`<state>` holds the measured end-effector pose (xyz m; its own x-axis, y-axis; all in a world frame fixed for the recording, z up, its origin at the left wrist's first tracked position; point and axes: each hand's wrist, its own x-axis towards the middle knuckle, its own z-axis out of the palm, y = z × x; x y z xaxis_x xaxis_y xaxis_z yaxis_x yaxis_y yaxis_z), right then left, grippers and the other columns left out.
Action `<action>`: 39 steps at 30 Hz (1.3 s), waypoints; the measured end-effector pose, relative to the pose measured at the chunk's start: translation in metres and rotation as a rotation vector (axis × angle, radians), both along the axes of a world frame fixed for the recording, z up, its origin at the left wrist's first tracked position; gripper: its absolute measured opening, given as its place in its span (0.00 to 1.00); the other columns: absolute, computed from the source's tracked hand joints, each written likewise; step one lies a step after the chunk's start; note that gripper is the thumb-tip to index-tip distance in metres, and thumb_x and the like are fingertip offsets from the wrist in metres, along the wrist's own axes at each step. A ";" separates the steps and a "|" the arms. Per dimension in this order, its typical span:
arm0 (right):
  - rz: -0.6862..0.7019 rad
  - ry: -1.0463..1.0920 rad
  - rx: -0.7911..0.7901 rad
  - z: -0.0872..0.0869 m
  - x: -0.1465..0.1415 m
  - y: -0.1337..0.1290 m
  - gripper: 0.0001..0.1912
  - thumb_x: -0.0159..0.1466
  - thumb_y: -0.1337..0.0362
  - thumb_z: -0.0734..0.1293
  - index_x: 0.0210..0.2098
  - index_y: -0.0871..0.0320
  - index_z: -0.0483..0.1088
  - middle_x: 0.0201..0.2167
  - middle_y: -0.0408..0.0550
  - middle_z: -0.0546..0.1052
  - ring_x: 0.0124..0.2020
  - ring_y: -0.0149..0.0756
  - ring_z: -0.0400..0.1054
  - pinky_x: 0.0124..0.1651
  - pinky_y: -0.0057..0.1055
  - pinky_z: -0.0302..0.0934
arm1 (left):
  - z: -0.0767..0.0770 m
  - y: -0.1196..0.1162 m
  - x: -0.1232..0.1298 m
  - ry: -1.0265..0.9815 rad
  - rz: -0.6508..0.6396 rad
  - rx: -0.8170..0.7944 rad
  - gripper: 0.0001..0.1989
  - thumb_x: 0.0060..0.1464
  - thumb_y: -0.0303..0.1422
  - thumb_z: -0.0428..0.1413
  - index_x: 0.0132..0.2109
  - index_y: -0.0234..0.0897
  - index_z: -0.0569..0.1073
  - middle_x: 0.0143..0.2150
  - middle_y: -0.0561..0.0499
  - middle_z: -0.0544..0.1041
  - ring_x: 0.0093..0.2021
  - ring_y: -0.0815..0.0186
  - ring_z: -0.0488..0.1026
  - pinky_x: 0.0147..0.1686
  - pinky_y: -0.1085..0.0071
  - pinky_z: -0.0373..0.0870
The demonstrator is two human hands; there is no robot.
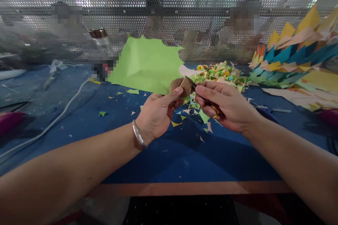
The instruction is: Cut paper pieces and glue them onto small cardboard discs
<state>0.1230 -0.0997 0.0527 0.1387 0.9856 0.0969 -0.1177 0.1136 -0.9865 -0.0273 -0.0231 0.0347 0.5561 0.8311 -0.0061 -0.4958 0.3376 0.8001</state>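
Observation:
My left hand (158, 116), a silver bangle at its wrist, pinches a large light green paper sheet (150, 65) by its lower right part. Under the same thumb sits a small brown piece with a wood-like look (181, 86), laid against the paper. The sheet's upper edge is cut into points and curves. In my right hand (224, 102) is a pair of scissors (190, 82), the fingers wrapped round the handles. Their dark blades point up and left, close beside the brown piece. Whether the blades touch the paper I cannot tell.
Colourful paper scraps (221, 72) are heaped behind my right hand, with more scattered below. Layered pointed paper pieces (293, 56) stand at the right. A white cable (66, 107) crosses the blue tabletop (185, 161) at left. A perforated panel (169, 7) rises behind; people show there.

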 end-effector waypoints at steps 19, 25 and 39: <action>0.033 0.059 0.065 0.000 -0.001 -0.004 0.14 0.63 0.60 0.73 0.29 0.60 0.68 0.23 0.40 0.68 0.14 0.19 0.54 0.13 0.21 0.38 | 0.000 -0.001 0.000 -0.062 -0.092 -0.037 0.02 0.52 0.25 0.66 0.33 0.29 0.81 0.34 0.49 0.83 0.36 0.72 0.78 0.44 0.75 0.72; 0.012 0.060 0.072 0.000 -0.002 -0.005 0.13 0.64 0.60 0.72 0.29 0.59 0.68 0.22 0.39 0.68 0.15 0.19 0.53 0.15 0.21 0.41 | 0.002 -0.002 -0.001 -0.054 -0.103 -0.022 0.00 0.53 0.25 0.65 0.34 0.32 0.82 0.37 0.49 0.83 0.40 0.69 0.79 0.47 0.73 0.72; 0.010 0.010 0.066 0.000 0.002 -0.004 0.11 0.63 0.60 0.73 0.35 0.60 0.70 0.21 0.38 0.68 0.15 0.19 0.53 0.16 0.21 0.40 | 0.002 0.002 -0.002 -0.024 -0.063 0.120 0.06 0.46 0.28 0.71 0.28 0.32 0.82 0.33 0.49 0.82 0.38 0.68 0.78 0.43 0.71 0.73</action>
